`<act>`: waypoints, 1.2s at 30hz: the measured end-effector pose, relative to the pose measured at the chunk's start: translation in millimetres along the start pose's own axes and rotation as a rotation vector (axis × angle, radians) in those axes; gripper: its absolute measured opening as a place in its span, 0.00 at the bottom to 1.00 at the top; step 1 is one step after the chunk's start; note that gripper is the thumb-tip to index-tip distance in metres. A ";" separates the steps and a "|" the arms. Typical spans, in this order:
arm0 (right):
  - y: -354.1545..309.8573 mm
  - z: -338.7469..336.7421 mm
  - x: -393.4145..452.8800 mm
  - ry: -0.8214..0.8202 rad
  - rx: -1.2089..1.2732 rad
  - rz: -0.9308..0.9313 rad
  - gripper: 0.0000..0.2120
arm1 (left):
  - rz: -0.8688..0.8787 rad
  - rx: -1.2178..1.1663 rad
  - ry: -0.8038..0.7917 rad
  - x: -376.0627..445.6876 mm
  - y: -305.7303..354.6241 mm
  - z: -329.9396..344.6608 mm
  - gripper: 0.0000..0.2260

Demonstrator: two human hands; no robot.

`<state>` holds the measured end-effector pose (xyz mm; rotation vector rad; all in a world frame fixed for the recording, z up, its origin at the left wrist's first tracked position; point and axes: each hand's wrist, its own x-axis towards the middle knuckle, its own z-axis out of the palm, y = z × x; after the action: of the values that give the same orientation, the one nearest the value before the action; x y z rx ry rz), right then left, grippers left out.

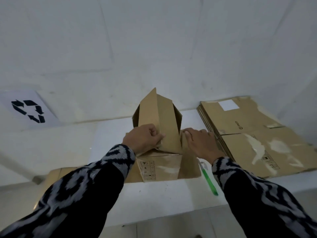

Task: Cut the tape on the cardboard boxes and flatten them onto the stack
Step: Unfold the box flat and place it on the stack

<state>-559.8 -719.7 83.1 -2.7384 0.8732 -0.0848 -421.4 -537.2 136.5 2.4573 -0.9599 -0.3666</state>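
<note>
A: How are the hands placed?

B: Both arms reach forward in patterned black-and-grey sleeves [89, 182]. The left hand [143, 139] has its fingers curled round the near edge of a raised flap of the cardboard box [159, 162], thumb pinching the flap. The right hand [199, 143] is bent at the knuckles over the flap on the box's right side; whether it actually grips that flap I cannot tell.

A: Where is the box?

B: On the white table [154, 193], in the middle, standing upright with its top flaps lifted open. Just to its right lies the stack of flattened boxes [253, 138], flat on the table.

A: Counts?

B: One open box, one stack, two hands. One green-handled cutter [208, 179] lies on the table, near the right wrist. One recycling sign [29, 110] on the wall at the left.
</note>
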 end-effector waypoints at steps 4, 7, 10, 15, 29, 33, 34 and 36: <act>31.1 13.1 -18.4 0.016 -0.028 0.020 0.21 | 0.011 -0.031 -0.012 0.6 -3.4 0.7 0.19; 20.8 22.0 -13.7 0.036 0.269 -0.042 0.20 | 0.018 -0.075 -0.008 -1.9 -5.2 4.2 0.19; -9.4 25.4 3.2 -0.056 0.512 -0.080 0.24 | 0.018 -0.117 0.036 -4.8 -2.5 7.4 0.17; -27.8 34.7 21.1 -0.049 0.544 -0.107 0.25 | 0.200 -0.105 0.198 -11.5 -10.7 23.1 0.16; -23.1 3.7 -60.9 -0.116 0.072 0.048 0.40 | 0.298 0.051 0.091 -8.3 -26.5 16.3 0.18; -73.2 13.5 -58.6 -0.057 0.181 0.112 0.40 | 0.225 -0.145 0.156 -4.8 -17.9 18.2 0.17; -80.9 17.3 -57.4 -0.071 0.175 0.156 0.41 | 0.180 -0.232 0.183 -4.5 -17.1 18.7 0.15; -91.2 20.5 -54.4 -0.064 0.233 0.233 0.41 | 0.130 -0.333 0.218 -3.2 -19.3 20.5 0.12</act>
<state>-550.3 -612.1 89.2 -2.3955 1.0828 -0.0495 -421.1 -529.3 109.3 2.0735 -0.8813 -0.1912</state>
